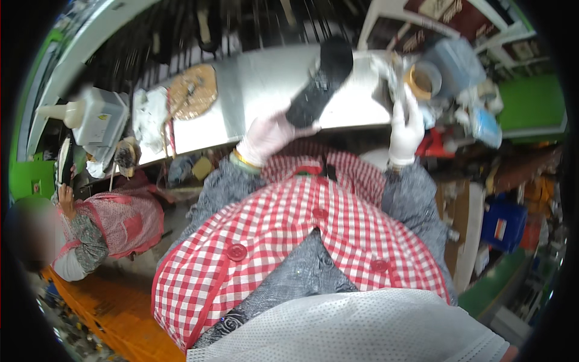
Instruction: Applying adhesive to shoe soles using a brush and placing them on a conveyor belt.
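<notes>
A long black shoe sole point(322, 81) slants up and to the right over the pale worktop. My left hand point(265, 139), in a white glove, is closed round its near end. To the right, at the worktop's right end, my white-gloved right hand point(407, 133) has its fingers raised and close together against a thin greyish piece point(396, 78); what this piece is I cannot make out. Just beyond those fingers is a container with a yellowish rim point(420, 81), beside a translucent grey-blue plastic jug point(452, 66).
The pale worktop point(241, 78) bears a brown round pad point(194, 90) and crumpled white cloth point(149, 117) on its left. A white plastic bottle point(99, 117) stands farther left. Another person point(114, 220) at the left holds a dark sole-like piece. Dark racks line the far side.
</notes>
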`<state>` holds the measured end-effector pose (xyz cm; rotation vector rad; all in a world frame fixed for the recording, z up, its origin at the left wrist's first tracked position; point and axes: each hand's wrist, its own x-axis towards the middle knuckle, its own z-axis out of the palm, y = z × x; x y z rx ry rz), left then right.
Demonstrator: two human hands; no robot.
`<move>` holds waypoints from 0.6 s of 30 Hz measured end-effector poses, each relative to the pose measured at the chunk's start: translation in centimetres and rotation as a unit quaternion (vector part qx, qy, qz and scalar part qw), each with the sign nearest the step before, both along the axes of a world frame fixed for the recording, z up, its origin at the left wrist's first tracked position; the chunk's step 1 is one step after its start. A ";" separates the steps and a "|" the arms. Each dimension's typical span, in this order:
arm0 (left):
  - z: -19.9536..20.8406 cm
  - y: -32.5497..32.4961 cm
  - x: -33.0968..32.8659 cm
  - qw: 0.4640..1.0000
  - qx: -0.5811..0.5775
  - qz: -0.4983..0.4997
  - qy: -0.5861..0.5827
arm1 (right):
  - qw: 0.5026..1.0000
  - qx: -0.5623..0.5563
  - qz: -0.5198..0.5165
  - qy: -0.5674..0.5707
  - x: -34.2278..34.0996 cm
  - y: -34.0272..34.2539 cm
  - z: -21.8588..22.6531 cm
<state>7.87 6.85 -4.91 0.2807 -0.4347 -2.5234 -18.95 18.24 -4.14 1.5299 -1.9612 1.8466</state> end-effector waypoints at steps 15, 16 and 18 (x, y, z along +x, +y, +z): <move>24.1 -13.0 -4.3 0.901 -0.352 0.246 0.069 | 0.981 -0.006 0.032 -0.193 2.7 -4.3 -3.0; 23.9 -12.6 -5.4 0.908 -0.337 0.246 0.038 | 0.962 0.004 0.056 -0.267 3.2 -4.6 -2.5; 24.1 -12.4 -8.2 0.917 -0.319 0.239 -0.020 | 0.986 -0.046 0.037 -0.159 3.0 -5.9 -4.1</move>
